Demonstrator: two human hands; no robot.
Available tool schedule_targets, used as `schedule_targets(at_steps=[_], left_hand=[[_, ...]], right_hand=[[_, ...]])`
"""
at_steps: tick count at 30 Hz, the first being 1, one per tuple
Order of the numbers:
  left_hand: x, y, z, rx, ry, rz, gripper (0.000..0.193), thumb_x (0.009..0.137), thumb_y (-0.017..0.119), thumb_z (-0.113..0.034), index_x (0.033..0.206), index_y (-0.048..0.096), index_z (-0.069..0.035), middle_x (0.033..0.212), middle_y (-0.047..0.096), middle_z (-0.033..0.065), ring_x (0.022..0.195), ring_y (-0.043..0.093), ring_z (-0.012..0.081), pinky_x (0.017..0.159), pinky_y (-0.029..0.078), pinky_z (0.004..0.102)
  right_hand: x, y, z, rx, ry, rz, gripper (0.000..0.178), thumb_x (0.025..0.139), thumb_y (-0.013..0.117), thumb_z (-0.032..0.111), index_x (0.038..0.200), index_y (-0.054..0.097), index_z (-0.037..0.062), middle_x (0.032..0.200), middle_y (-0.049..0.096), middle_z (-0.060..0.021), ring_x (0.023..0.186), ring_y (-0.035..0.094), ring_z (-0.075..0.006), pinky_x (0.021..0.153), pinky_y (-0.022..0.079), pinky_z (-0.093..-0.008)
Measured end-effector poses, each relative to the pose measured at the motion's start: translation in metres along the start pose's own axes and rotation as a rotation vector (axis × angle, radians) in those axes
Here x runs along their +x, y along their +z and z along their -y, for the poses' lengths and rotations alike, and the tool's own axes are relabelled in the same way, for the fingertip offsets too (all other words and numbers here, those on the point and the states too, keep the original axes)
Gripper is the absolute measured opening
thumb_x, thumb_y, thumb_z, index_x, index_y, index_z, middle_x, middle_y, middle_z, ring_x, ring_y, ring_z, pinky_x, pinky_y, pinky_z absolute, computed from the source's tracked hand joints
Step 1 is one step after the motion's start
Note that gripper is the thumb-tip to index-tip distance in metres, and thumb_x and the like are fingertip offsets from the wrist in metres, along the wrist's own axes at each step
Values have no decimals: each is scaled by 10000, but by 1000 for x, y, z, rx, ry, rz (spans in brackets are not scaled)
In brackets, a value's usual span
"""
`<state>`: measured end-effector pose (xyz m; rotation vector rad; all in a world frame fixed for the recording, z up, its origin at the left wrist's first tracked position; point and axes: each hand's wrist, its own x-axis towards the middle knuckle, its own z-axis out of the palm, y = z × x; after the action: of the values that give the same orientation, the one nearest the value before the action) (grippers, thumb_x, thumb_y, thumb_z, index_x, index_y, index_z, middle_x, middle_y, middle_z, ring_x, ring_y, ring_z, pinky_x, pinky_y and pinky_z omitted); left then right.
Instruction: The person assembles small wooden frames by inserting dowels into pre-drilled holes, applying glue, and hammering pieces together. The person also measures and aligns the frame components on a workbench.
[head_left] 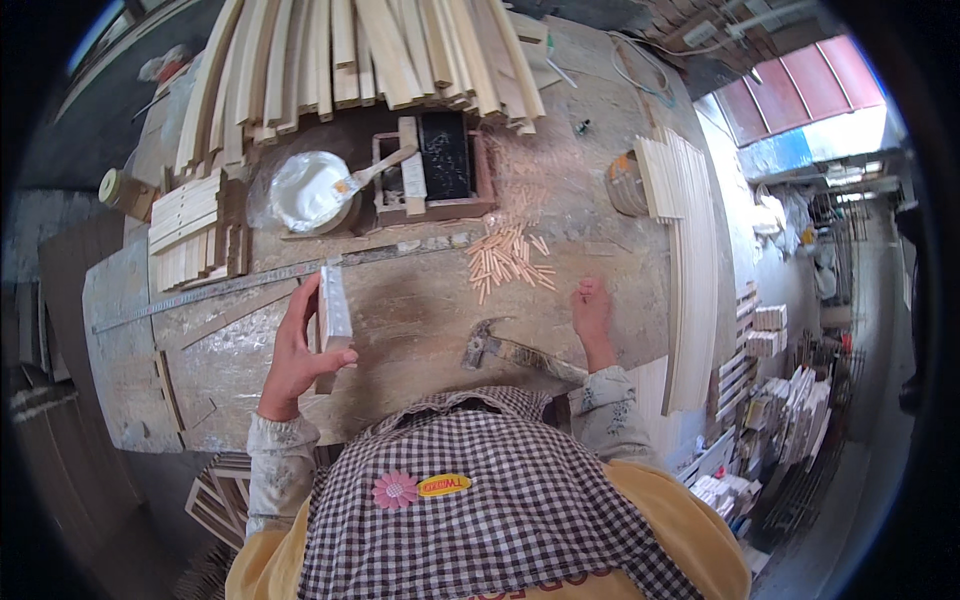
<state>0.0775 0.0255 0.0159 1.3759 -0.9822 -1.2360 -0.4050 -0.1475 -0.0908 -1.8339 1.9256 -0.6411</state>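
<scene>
My left hand (292,352) grips a short wooden block (336,305) upright above the worktable, thumb on the near side and fingers around its left. The block's upper face is white and shiny. My right hand (592,308) is closed with its fingers curled, right of a loose pile of small wooden dowels (503,262); whatever lies in the fingers is too small to make out. Between my hands, near the table's front edge, lies a hammer (484,344), its handle pointing toward my right forearm.
A plastic-lined tub of white paste (312,195) with a brush (376,172) across it stands behind my left hand. Beside it is a wooden box (470,207). Long wooden strips (340,50) lie at the back, more boards (690,250) at the right. A long ruler (215,289) crosses the worktable (420,310).
</scene>
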Motion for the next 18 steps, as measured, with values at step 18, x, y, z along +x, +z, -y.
schedule_targets(at_steps=[18], left_hand=[[-13, 56, -21, 126, 60, 147, 1150, 587, 977, -256, 1548, 390, -23, 1432, 502, 92, 1369, 476, 244, 1174, 340, 366]], right_hand=[[26, 14, 12, 58, -41, 391, 286, 829, 802, 57, 1066, 645, 35, 747, 679, -56, 708, 654, -160, 692, 540, -348]])
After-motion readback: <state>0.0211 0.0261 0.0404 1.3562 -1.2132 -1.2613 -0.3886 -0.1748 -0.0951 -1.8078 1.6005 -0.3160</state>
